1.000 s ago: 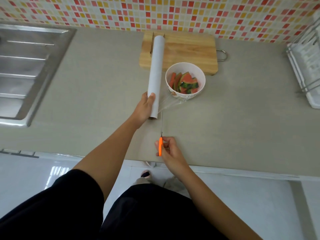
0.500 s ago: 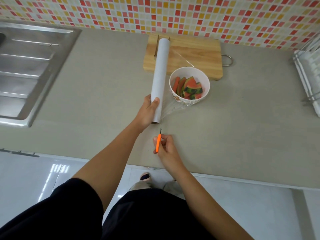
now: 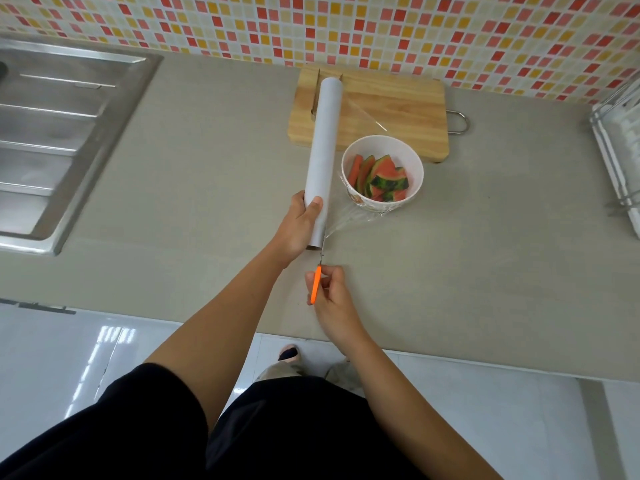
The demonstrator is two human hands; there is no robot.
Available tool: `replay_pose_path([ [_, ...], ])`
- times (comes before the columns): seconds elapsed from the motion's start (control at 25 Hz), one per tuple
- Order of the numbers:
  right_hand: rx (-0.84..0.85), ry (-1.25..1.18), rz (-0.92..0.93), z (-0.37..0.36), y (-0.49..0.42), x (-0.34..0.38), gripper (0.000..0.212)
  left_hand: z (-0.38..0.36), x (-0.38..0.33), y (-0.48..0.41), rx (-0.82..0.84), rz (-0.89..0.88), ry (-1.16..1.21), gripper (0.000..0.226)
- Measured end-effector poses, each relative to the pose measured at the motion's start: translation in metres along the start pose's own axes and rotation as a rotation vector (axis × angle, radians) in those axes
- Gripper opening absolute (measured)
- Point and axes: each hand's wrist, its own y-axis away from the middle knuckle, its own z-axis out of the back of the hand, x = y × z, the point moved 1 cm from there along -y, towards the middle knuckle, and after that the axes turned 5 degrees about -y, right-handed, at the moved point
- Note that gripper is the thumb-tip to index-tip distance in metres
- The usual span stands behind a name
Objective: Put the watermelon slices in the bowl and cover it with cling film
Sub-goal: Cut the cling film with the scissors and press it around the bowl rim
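Lying in the white bowl [image 3: 416, 157], the watermelon slices [image 3: 381, 178] are found right of the cling film roll [image 3: 323, 154], just near of the wooden cutting board [image 3: 398, 105] on the surface [image 3: 207, 202]. The roll's near end is gripped by the left hand [image 3: 298, 226]. A sheet of film [image 3: 349, 220] is stretched from roll to bowl. An orange-handled cutting tool [image 3: 316, 288] is pinched in the right hand [image 3: 333, 296], its blade pointed at the film's near edge. A steel sink [image 3: 69, 133] is set far left.

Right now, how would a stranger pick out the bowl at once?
On the grey countertop, find the wooden cutting board by the tiled wall. The white bowl sits at its near edge, right of the cling film roll. It alone holds watermelon slices.
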Motion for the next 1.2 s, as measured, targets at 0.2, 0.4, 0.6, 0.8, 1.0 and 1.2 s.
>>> replay_pose_path([
  [0.2,-0.036,-0.013,-0.014,0.005,-0.004,-0.006,0.017,-0.001,-0.002,-0.001,0.001,0.004,0.016,0.049],
  [0.4,-0.056,-0.011,-0.014,0.008,-0.012,-0.002,0.011,0.003,-0.006,0.000,0.004,-0.014,-0.021,0.049],
  [0.6,-0.059,-0.022,0.005,0.007,-0.022,0.004,0.014,0.005,-0.007,-0.001,0.008,-0.014,-0.034,0.049],
  [0.8,-0.067,0.006,0.040,0.008,-0.029,0.001,0.010,0.007,-0.005,-0.002,0.013,-0.021,-0.030,0.048],
  [1.0,-0.105,-0.075,0.026,0.005,-0.029,-0.001,0.021,0.007,-0.005,-0.003,0.029,-0.019,-0.006,0.047],
  [1.2,-0.115,-0.101,-0.005,0.004,-0.033,0.004,0.026,0.009,-0.004,-0.004,0.043,-0.012,-0.005,0.046],
])
